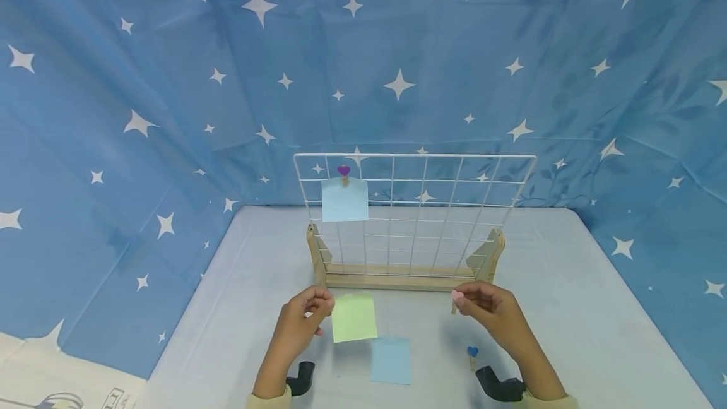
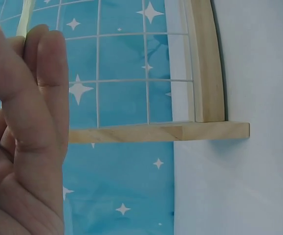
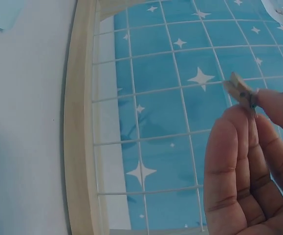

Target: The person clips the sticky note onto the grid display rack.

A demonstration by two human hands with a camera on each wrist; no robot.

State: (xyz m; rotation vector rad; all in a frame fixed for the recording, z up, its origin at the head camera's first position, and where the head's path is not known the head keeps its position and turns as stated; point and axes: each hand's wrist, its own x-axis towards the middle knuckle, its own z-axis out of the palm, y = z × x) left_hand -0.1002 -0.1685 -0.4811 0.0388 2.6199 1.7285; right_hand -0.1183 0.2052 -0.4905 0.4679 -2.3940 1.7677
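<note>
My left hand (image 1: 302, 319) pinches a light green sticky note (image 1: 354, 319) by its left edge, in front of the rack's left side. In the left wrist view only a thin strip of the note (image 2: 26, 18) shows above the fingertips. Between thumb and fingers of my right hand (image 1: 493, 314) is a small wooden clothespin (image 1: 454, 308) with a pink heart on it. The right wrist view shows the clothespin (image 3: 240, 92) pointing up and left from the fingertips. A white wire grid (image 1: 409, 219) in a wooden base (image 1: 397, 281) stands just beyond both hands.
A light blue note (image 1: 344, 201) hangs at the grid's upper left from a clothespin with a purple heart (image 1: 343, 170). On the white table lie another blue note (image 1: 390, 361) and a blue-heart clothespin (image 1: 472, 357). A starry blue cloth (image 1: 431, 49) hangs behind.
</note>
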